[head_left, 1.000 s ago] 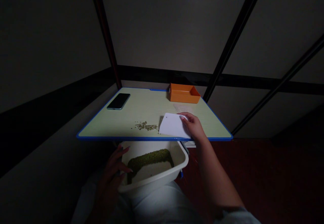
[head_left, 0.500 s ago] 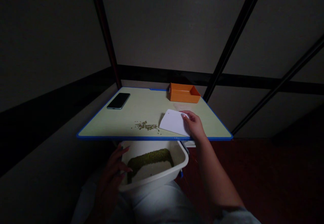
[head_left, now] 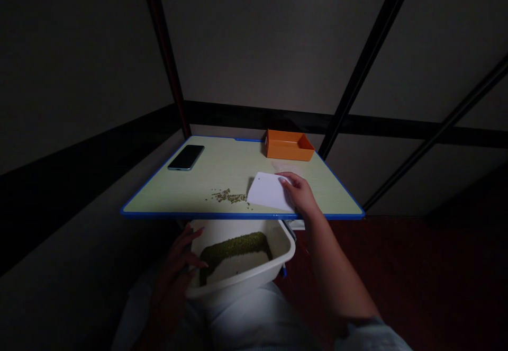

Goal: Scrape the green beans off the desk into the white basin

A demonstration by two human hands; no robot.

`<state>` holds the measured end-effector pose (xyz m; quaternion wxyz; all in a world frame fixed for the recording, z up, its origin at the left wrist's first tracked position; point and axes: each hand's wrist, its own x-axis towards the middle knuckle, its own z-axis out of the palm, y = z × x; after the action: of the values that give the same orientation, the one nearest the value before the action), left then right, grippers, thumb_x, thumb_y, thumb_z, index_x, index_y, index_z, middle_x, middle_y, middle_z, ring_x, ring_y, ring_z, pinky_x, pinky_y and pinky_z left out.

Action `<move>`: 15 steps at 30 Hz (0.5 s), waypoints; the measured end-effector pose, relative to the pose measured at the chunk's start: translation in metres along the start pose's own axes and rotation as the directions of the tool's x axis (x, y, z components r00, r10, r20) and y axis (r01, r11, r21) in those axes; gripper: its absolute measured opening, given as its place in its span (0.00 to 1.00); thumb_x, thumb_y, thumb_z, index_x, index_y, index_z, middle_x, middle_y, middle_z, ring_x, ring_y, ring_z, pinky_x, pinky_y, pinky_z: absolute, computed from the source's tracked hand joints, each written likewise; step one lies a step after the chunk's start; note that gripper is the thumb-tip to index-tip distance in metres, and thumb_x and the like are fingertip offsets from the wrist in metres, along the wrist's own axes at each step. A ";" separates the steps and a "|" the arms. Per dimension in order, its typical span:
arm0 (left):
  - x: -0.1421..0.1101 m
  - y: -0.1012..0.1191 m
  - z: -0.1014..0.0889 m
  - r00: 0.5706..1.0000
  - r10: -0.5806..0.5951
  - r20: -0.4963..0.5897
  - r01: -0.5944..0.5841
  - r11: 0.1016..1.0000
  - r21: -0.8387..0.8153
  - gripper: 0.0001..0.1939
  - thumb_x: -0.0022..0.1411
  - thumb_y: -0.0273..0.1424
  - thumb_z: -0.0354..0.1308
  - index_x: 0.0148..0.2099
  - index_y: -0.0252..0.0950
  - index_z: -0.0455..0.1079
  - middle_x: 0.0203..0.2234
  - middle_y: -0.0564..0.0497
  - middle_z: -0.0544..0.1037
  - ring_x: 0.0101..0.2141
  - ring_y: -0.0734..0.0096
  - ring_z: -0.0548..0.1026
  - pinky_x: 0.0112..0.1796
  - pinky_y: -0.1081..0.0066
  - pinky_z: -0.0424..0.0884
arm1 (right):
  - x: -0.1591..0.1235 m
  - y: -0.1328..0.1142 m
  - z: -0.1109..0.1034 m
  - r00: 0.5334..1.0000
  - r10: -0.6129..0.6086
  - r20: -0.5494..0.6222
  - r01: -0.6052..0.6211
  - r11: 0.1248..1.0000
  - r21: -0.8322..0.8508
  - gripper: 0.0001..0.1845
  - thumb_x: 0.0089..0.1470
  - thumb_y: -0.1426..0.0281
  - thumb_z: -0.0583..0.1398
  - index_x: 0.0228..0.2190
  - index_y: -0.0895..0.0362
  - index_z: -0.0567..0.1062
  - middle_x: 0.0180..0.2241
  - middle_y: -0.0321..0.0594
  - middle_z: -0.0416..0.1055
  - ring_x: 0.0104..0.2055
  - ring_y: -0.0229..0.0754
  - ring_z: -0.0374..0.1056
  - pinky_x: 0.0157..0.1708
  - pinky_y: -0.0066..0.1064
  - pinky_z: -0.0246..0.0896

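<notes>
My right hand [head_left: 300, 192] is closed on the right end of a flat white scraper [head_left: 269, 191], tilted on the tabletop with a small hole near its upper left corner. Its left edge meets a scatter of small green beans, likely mung beans [head_left: 228, 197], near the table's front edge. Below that edge, a white plastic basin [head_left: 242, 288] rests on my lap, with a bank of the same green beans [head_left: 238, 245] along its far side. My left hand [head_left: 178, 263] grips the basin's left rim, fingers over the inside; shadow covers part of it.
The pale tabletop [head_left: 222, 160] has a blue edge. A black phone [head_left: 186, 158] lies at its left, and an orange open box [head_left: 289, 146] stands at the back right. Near the box is a clear, thin plastic piece [head_left: 286, 168]. Panelled walls stand behind.
My right hand has slid the scraper slightly left, up to the scattered beans. My left hand and the basin stay in place.
</notes>
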<state>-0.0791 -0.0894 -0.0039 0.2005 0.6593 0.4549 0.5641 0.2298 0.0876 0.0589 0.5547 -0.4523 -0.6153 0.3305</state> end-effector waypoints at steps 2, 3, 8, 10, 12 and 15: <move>0.001 0.001 0.001 1.000 0.005 -0.010 -0.005 1.000 -0.010 0.09 0.63 0.35 0.54 0.32 0.43 0.73 0.58 0.52 0.72 0.66 0.53 0.57 0.65 0.49 0.52 | 0.000 0.001 0.000 1.000 0.000 0.003 0.000 1.000 0.007 0.17 0.48 0.58 0.62 0.36 0.55 0.81 0.39 0.42 0.79 0.42 0.48 0.71 0.45 0.38 0.63; 0.001 0.001 0.001 1.000 0.016 -0.014 -0.016 1.000 -0.017 0.09 0.63 0.35 0.54 0.33 0.43 0.73 0.58 0.53 0.72 0.66 0.54 0.58 0.65 0.50 0.52 | 0.000 0.001 0.000 1.000 0.006 0.005 -0.006 1.000 0.013 0.17 0.48 0.59 0.62 0.36 0.55 0.81 0.39 0.42 0.79 0.42 0.48 0.71 0.45 0.39 0.63; 0.001 -0.001 0.000 0.997 0.072 0.024 -0.071 0.997 -0.030 0.08 0.64 0.31 0.52 0.35 0.45 0.73 0.60 0.57 0.70 0.67 0.60 0.55 0.65 0.56 0.51 | 0.001 0.001 0.000 1.000 0.002 0.015 -0.002 1.000 0.028 0.16 0.47 0.59 0.62 0.35 0.55 0.81 0.39 0.42 0.80 0.44 0.48 0.72 0.48 0.40 0.63; 0.001 -0.002 0.000 0.997 0.071 0.042 -0.070 0.997 -0.028 0.09 0.64 0.31 0.51 0.36 0.45 0.72 0.61 0.58 0.69 0.67 0.62 0.53 0.66 0.57 0.50 | 0.000 0.001 -0.001 1.000 -0.013 0.020 0.012 0.999 0.032 0.16 0.47 0.59 0.62 0.34 0.55 0.81 0.40 0.42 0.80 0.44 0.48 0.72 0.49 0.40 0.62; 0.002 -0.002 0.000 0.997 0.073 0.039 -0.072 0.997 -0.030 0.08 0.64 0.31 0.51 0.36 0.45 0.72 0.61 0.59 0.68 0.67 0.63 0.53 0.66 0.58 0.49 | 0.000 0.000 -0.001 0.999 -0.017 0.029 0.016 0.999 0.035 0.16 0.47 0.59 0.63 0.34 0.55 0.81 0.40 0.42 0.80 0.44 0.48 0.72 0.49 0.40 0.62; 0.002 -0.001 0.001 0.996 0.083 0.031 -0.082 0.996 -0.032 0.09 0.65 0.30 0.51 0.36 0.46 0.72 0.61 0.60 0.69 0.67 0.65 0.54 0.66 0.61 0.49 | 0.000 0.001 -0.002 0.999 -0.014 0.041 0.012 0.999 0.035 0.15 0.47 0.59 0.63 0.34 0.55 0.81 0.40 0.42 0.80 0.44 0.48 0.72 0.48 0.40 0.63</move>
<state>-0.0783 -0.0866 -0.0036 0.1945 0.6834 0.4150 0.5683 0.2314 0.0877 0.0586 0.5520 -0.4316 -0.6236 0.3467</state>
